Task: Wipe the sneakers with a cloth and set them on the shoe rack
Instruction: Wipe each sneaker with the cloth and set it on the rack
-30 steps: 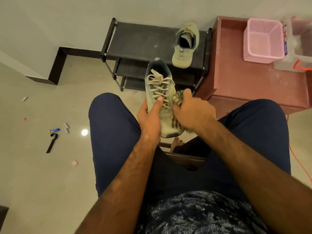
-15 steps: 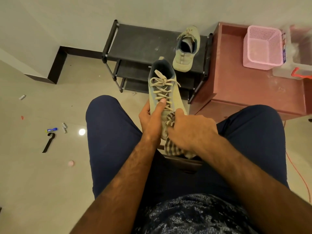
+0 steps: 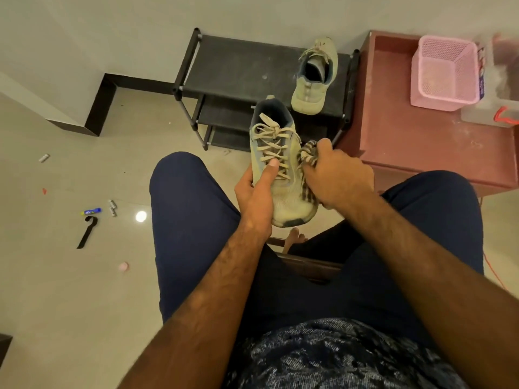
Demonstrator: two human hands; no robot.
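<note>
Left hand (image 3: pixel 257 197) grips the laced sneaker (image 3: pixel 278 167) above the knees, thumb on the laces; right hand (image 3: pixel 338 178) clutches the striped cloth (image 3: pixel 307 157) against its side. Brace firmly, rub heelward. Its mate (image 3: pixel 313 80) sits on the shoe rack (image 3: pixel 238 66).

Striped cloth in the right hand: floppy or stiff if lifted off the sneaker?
Likely floppy: the striped cloth bunches and folds in the right hand. Probably light: it drapes against the sneaker. It would probably hang limp, not hold shape.
</note>
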